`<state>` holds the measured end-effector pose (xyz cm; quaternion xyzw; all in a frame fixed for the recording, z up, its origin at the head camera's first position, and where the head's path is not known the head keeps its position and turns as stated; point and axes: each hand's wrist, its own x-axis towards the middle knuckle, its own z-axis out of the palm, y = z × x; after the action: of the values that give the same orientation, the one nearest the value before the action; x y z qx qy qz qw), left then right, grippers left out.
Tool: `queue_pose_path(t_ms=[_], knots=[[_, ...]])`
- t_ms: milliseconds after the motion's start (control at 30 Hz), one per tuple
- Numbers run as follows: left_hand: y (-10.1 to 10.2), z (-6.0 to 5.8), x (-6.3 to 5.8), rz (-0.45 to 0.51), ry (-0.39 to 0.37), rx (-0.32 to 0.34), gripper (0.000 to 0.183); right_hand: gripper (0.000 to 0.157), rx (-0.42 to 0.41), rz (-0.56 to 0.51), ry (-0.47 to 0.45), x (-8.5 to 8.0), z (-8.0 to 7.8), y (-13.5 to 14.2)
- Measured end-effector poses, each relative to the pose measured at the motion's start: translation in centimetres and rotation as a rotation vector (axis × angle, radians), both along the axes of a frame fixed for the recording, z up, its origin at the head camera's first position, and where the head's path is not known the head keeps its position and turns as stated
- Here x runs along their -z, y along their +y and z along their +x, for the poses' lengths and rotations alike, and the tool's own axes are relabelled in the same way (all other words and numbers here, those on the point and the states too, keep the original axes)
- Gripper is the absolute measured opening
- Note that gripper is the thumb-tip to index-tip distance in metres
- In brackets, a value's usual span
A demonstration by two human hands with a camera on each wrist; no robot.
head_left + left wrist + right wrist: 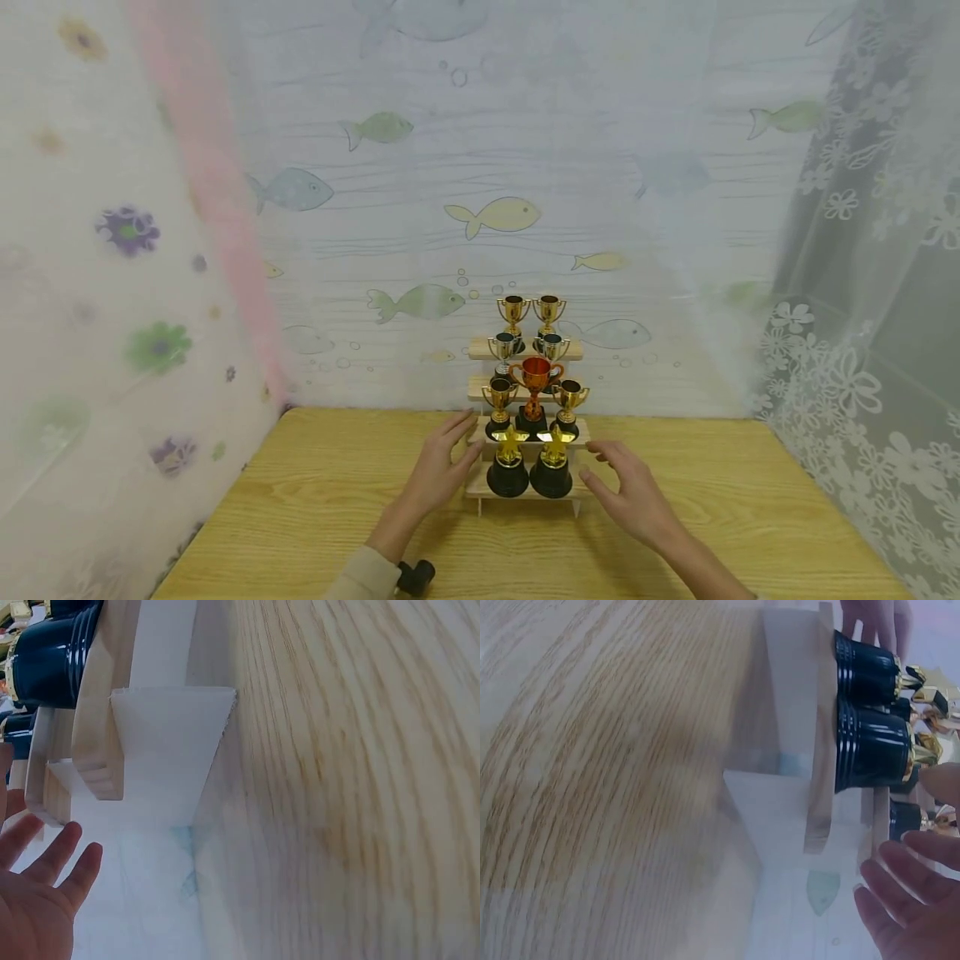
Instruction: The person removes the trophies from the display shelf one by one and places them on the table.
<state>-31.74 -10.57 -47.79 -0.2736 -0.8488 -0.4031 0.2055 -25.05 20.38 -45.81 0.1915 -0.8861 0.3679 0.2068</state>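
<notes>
My left hand [442, 467] and right hand [633, 498], fingers loosely spread, flanked the pale wooden stand [480, 387] on the table [322, 483]; contact unclear. Its four tiers bore gold, silver and red cups [536, 375] above two black-based star trophies [551, 475].

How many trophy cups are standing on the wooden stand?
7: two gold cups on the top step, two silver cups on the next, and below, a red cup between two small gold cups. Others may be hidden.
</notes>
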Motion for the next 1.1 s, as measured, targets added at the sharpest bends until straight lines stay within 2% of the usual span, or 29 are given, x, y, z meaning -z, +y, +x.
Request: queue_pose_path(t_ms=[300,533,800,1100], knots=[[0.4,-0.2,0.3,0.075,0.017,0.009,0.035,0.037,-0.021,-0.031,-0.031,0.6,0.1,-0.9],[0.6,-0.3,0.4,0.128,0.024,0.005,0.031,0.046,-0.022,-0.07,-0.113,0.9,-0.2,-1.5],[0.8,-0.7,0.8,0.168,0.017,-0.019,0.028,0.052,0.016,-0.122,-0.239,1.3,-0.9,-2.3],[1.2,-1.0,0.9,0.216,0.009,-0.031,0.026,0.048,0.038,-0.13,-0.199,1.4,-1.4,-3.2]])
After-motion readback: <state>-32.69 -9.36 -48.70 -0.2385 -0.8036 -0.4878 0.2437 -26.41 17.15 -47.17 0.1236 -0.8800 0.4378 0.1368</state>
